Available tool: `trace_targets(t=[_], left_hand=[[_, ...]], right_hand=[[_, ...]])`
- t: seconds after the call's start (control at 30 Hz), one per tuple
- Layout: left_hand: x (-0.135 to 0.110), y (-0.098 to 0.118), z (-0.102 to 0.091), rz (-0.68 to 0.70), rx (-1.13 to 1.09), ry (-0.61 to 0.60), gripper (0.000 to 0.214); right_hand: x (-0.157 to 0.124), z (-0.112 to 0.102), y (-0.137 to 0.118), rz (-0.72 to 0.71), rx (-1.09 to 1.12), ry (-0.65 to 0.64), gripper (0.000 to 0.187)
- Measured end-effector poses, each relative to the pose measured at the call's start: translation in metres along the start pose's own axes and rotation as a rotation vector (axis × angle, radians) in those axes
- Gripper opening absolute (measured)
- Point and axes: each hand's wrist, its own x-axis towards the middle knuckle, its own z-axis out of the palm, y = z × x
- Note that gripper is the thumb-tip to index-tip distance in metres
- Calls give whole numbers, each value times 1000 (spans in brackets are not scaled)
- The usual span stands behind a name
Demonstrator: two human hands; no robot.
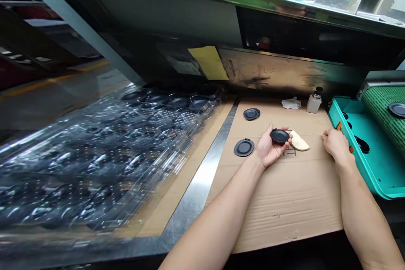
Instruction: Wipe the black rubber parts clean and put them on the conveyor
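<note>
My left hand is palm up, fingers curled around a small round black plastic part with a raised rim. Two similar black parts, one farther back and one nearer, lie on the cardboard to its left. Just right of my left fingers is a cream-coloured half-round pad. My right hand is closed beside the teal bin, its fingertips pressed together. Orange pieces show at the hand's edge; whatever its fingers grip is hidden.
Clear plastic trays with black parts cover the left side. The teal bin holds several dark pieces, beside a green conveyor belt carrying a black part. A white bottle and crumpled white paper stand at the back.
</note>
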Motion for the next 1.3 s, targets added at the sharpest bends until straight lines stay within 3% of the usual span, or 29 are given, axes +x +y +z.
trace_targets(t=[0.17, 0.37, 0.5, 0.63, 0.8, 0.97, 1.13, 1.3], left_hand=[[1, -12, 1, 67, 266, -21, 55], [3, -21, 3, 118, 400, 6, 41], [3, -24, 4, 68, 483, -6, 33], [2, -30, 3, 26, 552, -61, 46], [4, -32, 3, 60, 606, 25, 55], [4, -29, 6, 44, 596, 140, 55], [3, -29, 9, 23, 628, 153, 55], [3, -31, 12, -4, 796, 155, 60]], right_hand=[[-10, -6, -29, -425, 431, 70, 26], [-36, -6, -66, -599, 560, 12, 35], [-40, -3, -72, -650, 576, 46, 29], [-35, 5, -69, -656, 540, 47, 21], [-32, 18, -66, -631, 478, 49, 22], [-39, 19, -72, -655, 254, 41, 28], [-37, 12, -69, -690, 196, 4, 24], [-32, 9, -62, -768, 207, -11, 23]])
